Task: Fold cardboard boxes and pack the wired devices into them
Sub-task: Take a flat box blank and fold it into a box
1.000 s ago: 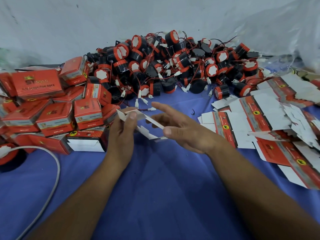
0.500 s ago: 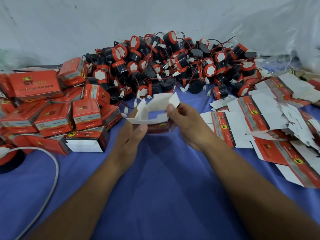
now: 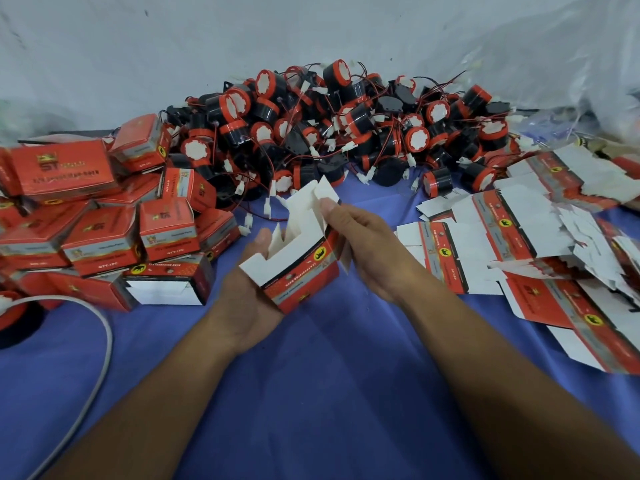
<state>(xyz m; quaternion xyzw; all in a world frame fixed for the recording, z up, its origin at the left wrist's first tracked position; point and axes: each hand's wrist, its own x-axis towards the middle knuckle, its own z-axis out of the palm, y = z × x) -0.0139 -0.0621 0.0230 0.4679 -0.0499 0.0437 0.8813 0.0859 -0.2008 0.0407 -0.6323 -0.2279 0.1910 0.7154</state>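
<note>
Head view shows your left hand (image 3: 247,306) cupped palm-up beneath a part-formed cardboard box (image 3: 301,271), its thumb pressed against a white inner flap at the box's left side; that hand grasps the box. Your right hand (image 3: 370,251) grasps the same box from the right, its thumb tip pinching the tall white flap that stands up at the far end, with its other fingers hidden behind the cardboard. The box is held tilted above the blue cloth (image 3: 311,393), between your two hands, its red printed side facing you and its white flaps unfolded at the upper end. Wired devices (image 3: 346,133), black and red cylinders with thin leads and white plugs, lie heaped at the far side of the cloth against a white sheet (image 3: 242,36). Folded boxes (image 3: 104,233) are stacked at your left. Nearest you among them, an open-ended box (image 3: 169,282) lies on its side, showing its white inside. Flat box blanks (image 3: 519,244) lie spread in overlapping layers at your right. A grey cable (image 3: 104,337) curves across the near-left part of the cloth.
</note>
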